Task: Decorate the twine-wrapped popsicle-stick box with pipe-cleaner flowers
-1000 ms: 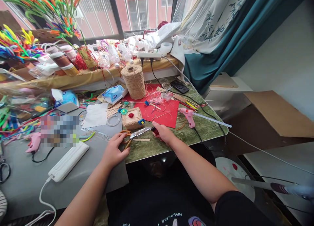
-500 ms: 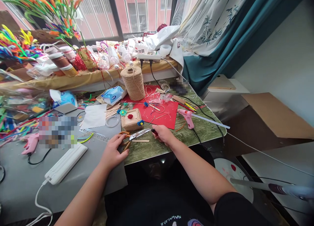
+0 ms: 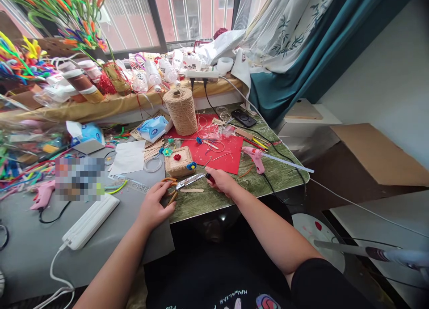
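My left hand [image 3: 156, 205] is closed around the orange handles of a pair of scissors [image 3: 190, 181], whose blades point right, slightly parted. At their tips, my right hand [image 3: 219, 180] is closed on a small dark object [image 3: 210, 178], too small to make out. Just beyond the scissors sits a twine-wrapped box [image 3: 179, 166] with a red flower [image 3: 177, 157] on top and blue and teal flowers at its corners. A flat wooden stick [image 3: 192, 190] lies on the table below the blades.
A big spool of twine [image 3: 181, 112] stands behind the box, by red paper [image 3: 228, 154]. To the right lies a pink glue gun [image 3: 254, 158] with its cord. A white power strip [image 3: 90, 222] is at left; a phone [image 3: 244, 117] lies near the back edge.
The view has shifted slightly. Both hands, the scissors and the box keep nearly the same places relative to one another.
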Demonstrator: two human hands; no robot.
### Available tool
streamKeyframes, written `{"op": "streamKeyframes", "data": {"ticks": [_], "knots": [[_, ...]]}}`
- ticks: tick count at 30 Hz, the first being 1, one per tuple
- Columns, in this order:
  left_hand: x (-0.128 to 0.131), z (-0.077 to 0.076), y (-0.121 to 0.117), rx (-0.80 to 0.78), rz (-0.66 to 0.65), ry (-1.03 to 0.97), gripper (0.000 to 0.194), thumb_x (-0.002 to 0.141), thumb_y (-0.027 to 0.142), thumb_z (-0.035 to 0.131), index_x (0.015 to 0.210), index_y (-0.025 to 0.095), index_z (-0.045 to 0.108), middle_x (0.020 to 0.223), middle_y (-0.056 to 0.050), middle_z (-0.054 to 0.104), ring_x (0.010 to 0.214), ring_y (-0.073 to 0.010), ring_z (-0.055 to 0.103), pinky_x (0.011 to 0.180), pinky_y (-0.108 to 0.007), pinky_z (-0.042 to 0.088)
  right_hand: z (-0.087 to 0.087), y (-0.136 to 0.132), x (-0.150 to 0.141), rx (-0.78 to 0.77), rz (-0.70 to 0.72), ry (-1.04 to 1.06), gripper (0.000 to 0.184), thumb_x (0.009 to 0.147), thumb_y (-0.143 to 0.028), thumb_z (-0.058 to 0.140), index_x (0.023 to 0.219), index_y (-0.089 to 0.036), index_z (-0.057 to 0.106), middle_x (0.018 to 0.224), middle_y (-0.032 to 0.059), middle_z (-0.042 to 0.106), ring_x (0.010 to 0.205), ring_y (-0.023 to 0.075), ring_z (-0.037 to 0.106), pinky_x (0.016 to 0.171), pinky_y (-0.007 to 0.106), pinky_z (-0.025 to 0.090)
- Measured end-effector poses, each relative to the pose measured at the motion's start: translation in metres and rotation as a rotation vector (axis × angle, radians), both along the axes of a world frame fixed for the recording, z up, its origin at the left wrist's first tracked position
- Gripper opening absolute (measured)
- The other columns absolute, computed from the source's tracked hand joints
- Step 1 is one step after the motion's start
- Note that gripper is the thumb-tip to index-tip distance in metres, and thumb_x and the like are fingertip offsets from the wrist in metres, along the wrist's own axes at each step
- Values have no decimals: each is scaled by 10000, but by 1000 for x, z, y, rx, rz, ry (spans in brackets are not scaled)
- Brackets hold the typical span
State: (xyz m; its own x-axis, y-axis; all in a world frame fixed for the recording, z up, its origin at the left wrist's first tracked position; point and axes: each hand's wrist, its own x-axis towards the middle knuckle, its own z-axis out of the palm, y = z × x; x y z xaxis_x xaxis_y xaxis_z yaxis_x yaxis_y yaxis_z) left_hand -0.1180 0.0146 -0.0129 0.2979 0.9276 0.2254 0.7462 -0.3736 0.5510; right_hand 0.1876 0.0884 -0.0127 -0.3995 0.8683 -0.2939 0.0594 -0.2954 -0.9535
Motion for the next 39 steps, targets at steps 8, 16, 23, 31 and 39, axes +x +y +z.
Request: {"op": "streamKeyframes", "data": {"ticks": [8,16,23,31,39], "knots": [[1,1,-1,2,4,14,605,855,320,682,1445,221,592,1356,-126,631,1269,-336,637,1116,-473,516,-1,0,3,-142,-31,153,585,967,-682,532,596,-237,456,433,-83,287,388,69,153,366,229,90],[-2,-2,1,30,-9,20,613,866,323,679,1466,245,586,1388,-113,632,1281,-335,642,1115,-463,524,0,1,31,-142,-1,477,353,867,-546,724,969,-223,625,752,-38,586,494,89,445,454,218,385],[-1,0,0,16,-9,11,602,874,322,671,1465,250,586,1399,-111,629,1278,-327,643,1104,-457,535,-6,-3,21,-122,-34,613,262,905,-403,735,1028,-184,662,790,-24,583,613,100,539,631,255,476],[-1,-1,0,14,-8,26,593,879,338,669,1458,245,581,1391,-119,623,1270,-329,638,1097,-460,533,-1,-4,24,-152,-9,633,152,934,-339,673,946,-212,589,657,-85,452,445,56,257,444,192,220],[1,1,1,37,-14,32,607,865,339,673,1458,243,593,1369,-118,642,1261,-337,656,1094,-467,546,-2,-4,21,-185,-15,626,236,1013,-460,562,1001,-225,591,646,-94,409,428,60,196,433,193,191]]}}
